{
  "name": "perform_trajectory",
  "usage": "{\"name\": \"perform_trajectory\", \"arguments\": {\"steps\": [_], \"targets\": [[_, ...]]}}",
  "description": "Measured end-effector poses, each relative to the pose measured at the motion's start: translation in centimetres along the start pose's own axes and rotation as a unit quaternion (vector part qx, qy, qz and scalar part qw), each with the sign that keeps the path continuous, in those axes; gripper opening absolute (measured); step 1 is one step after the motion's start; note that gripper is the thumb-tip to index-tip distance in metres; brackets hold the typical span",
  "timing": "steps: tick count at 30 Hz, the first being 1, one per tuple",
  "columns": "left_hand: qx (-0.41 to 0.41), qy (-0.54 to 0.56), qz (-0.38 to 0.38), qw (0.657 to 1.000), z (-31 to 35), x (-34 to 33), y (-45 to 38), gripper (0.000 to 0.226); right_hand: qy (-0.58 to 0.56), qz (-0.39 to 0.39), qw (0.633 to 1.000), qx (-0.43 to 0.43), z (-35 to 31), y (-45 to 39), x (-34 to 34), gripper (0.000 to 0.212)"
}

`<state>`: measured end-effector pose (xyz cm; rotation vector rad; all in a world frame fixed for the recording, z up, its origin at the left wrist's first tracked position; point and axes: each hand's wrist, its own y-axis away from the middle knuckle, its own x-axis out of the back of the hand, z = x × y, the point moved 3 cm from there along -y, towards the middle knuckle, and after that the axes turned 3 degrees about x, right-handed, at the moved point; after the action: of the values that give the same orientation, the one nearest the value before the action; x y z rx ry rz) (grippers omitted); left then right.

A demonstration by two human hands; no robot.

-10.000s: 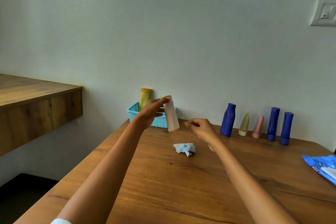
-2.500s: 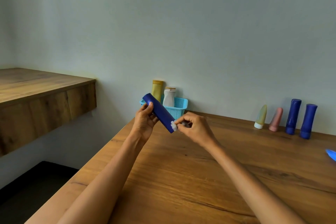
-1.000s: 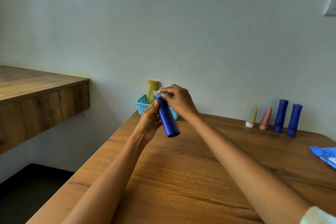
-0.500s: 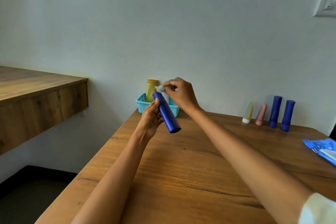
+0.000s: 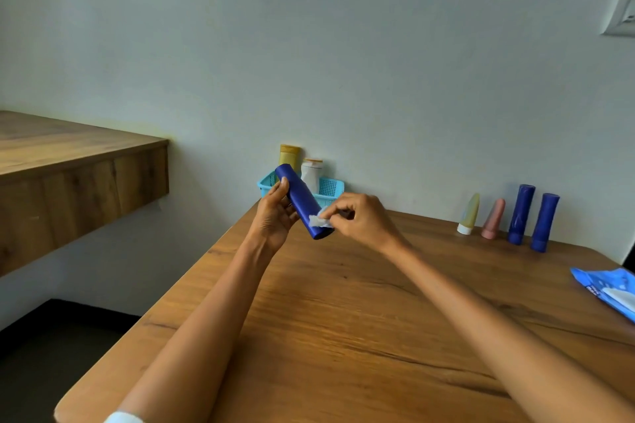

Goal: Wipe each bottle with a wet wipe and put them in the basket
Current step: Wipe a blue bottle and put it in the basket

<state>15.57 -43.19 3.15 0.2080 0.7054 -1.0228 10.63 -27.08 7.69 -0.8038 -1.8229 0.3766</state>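
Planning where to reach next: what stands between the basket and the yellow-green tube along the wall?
Nothing stands there; bare table from basket to yellow-green tube, head view.

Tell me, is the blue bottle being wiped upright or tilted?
Tilted. The left hand holds the blue bottle slanted above the table, its lower end toward the wet wipe.

A wooden bench [image 5: 343, 336] is set against the wall; a turquoise basket [image 5: 330, 187], four upright bottles [image 5: 521, 215] and a blue wipes pack [image 5: 608, 292] are carried
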Motion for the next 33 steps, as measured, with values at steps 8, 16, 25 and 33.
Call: {"name": "perform_trajectory", "arguments": {"steps": [8, 16, 25, 33], "targets": [[0.003, 0.016, -0.105, 0.994, -0.8, -1.5, 0.6, 0.028, -0.022, 0.073, 0.997, -0.017, -0.8, -6.5, 0.6, 0.026], [-0.022, 0.058, -0.093, 0.994, -0.2, -0.8, 0.5, 0.035, -0.038, 0.074, 0.996, 0.016, 1.4, -2.0, -0.9, 0.025], [-0.012, 0.028, -0.074, 0.997, -0.6, -0.7, -0.1, 0.025, -0.087, 0.058, 0.994, -0.039, 4.0, 0.9, 0.9, 0.022], [-0.02, 0.023, -0.071, 0.997, -0.7, -0.9, -0.1, 0.025, 0.01, -0.004, 0.998, 0.055, 1.8, -0.9, -1.1, 0.041]]}}
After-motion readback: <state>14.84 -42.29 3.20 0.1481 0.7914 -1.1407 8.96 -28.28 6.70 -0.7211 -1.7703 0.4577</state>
